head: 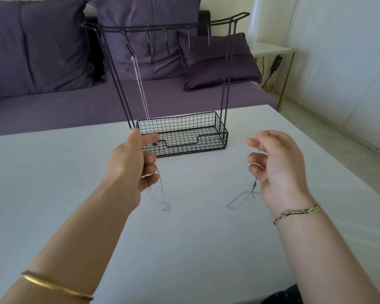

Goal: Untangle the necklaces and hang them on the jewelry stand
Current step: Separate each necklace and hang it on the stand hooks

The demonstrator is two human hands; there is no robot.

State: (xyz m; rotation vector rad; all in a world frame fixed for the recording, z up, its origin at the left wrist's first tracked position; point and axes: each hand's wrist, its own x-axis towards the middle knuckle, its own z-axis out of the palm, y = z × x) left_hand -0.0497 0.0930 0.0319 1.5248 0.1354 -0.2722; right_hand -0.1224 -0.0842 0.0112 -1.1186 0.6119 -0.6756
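A black wire jewelry stand [226, 69] with a mesh basket base stands on the white table [195, 249]. From its leftmost hook hangs a silver chain necklace [142, 88], reaching down into the basket. My left hand [133, 163] pinches a thin grey chain [161, 194] whose end trails onto the table. To the right, my right hand [276, 167] pinches another thin grey chain [241, 198]; a small knot or bead sits on it below the fingers, and its loop lies on the table. No link between the two chains is visible.
Several empty hooks [189, 40] hang from the stand's top bar. A purple sofa with cushions [53, 51] sits behind the table. A white side table [272, 51] with a cable stands at the right by the wall.
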